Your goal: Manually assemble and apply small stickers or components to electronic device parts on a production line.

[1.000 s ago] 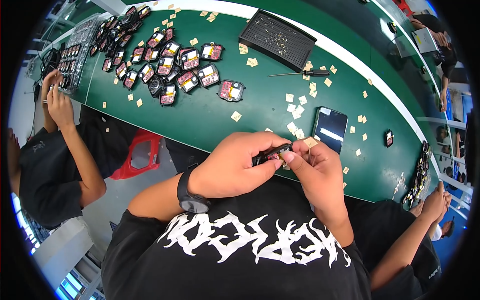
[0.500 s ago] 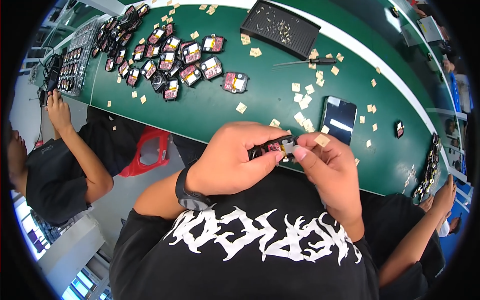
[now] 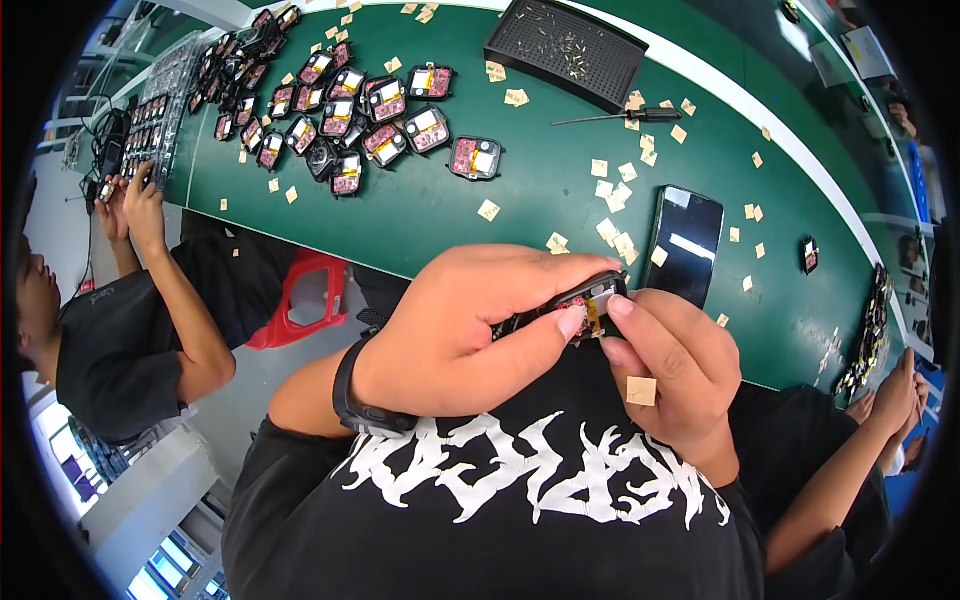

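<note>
My left hand (image 3: 480, 325) grips an opened smartwatch case (image 3: 598, 296) between thumb and fingers, above the table's near edge. The case is black and tilted, with a red circuit board, a yellow strip and a silvery block showing inside. My right hand (image 3: 685, 360) is closed at the right end of the case, one fingertip against the silvery block. Its other fingertips are partly hidden below. A small tan paper square (image 3: 641, 391) lies against the right fingers; whether it sticks or is pinched is unclear.
Several opened watch cases (image 3: 386, 98) lie heaped at the left of the green table (image 3: 540, 215). Scattered tan squares (image 3: 607, 230), a phone (image 3: 685, 245), a screwdriver (image 3: 655, 115) and a black tray (image 3: 565, 50) with small parts lie beyond my hands. People sit on both sides.
Both hands and the case have shifted slightly right. My right hand has turned, and the tan square has moved from the top of its fingers to below them. The left neighbour's hands have moved.
</note>
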The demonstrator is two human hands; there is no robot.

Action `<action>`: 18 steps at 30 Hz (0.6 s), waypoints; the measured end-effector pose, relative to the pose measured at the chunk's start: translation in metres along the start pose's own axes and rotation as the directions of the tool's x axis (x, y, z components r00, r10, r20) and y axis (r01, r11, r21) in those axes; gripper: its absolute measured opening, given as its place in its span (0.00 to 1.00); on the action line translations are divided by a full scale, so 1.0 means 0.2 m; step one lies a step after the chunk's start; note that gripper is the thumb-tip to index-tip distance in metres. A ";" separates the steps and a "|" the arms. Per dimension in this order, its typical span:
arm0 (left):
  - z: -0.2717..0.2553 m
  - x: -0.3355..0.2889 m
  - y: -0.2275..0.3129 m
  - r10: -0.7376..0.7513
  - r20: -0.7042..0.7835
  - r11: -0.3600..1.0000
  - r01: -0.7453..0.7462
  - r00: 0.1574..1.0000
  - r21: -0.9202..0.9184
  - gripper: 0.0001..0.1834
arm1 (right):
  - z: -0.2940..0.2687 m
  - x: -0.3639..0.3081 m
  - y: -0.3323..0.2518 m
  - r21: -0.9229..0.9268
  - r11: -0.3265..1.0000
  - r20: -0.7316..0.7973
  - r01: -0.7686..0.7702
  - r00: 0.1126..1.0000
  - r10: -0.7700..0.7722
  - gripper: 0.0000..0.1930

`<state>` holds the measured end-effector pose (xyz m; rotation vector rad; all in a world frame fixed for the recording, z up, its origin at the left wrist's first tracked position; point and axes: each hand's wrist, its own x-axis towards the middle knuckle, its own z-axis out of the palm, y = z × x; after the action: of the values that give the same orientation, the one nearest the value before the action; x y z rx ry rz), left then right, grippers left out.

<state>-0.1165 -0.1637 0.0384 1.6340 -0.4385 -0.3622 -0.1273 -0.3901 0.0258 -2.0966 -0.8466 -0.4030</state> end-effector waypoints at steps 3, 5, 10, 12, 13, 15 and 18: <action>-0.01 -0.01 0.00 0.100 -0.024 0.990 -0.097 0.995 0.103 0.20 | 0.03 0.00 0.00 -0.019 0.999 -0.010 0.029 1.000 -0.029 0.18; -0.01 -0.03 -0.01 0.129 -0.057 0.985 -0.121 0.990 0.122 0.20 | 0.04 -0.01 0.00 0.016 1.000 0.044 -0.009 0.999 0.008 0.19; -0.08 0.00 -0.07 -0.108 -0.038 0.994 0.107 0.993 -0.030 0.18 | 0.03 0.01 0.02 0.134 0.971 0.222 -0.199 0.961 0.167 0.27; -0.16 -0.01 -0.13 -0.162 -0.242 0.984 0.174 0.957 0.029 0.18 | 0.03 -0.02 0.01 0.128 0.954 0.192 -0.272 0.950 0.245 0.29; -0.22 0.00 -0.15 -0.175 -0.368 0.972 0.220 0.913 0.083 0.18 | 0.02 -0.04 0.02 0.159 0.955 0.133 -0.250 0.964 0.230 0.30; -0.38 -0.03 -0.25 -0.105 -0.564 0.949 0.251 0.819 0.188 0.16 | -0.04 -0.05 0.02 0.187 0.914 0.123 -0.360 0.932 0.342 0.30; -0.57 -0.02 -0.23 -0.067 -0.695 0.817 0.439 0.716 0.374 0.15 | -0.06 -0.04 0.02 0.158 0.906 0.075 -0.392 0.920 0.385 0.26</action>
<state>-0.0624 -0.0580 0.0046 2.2320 0.2868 0.1707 -0.1296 -0.4050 0.0269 -2.0549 -0.4470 -0.0691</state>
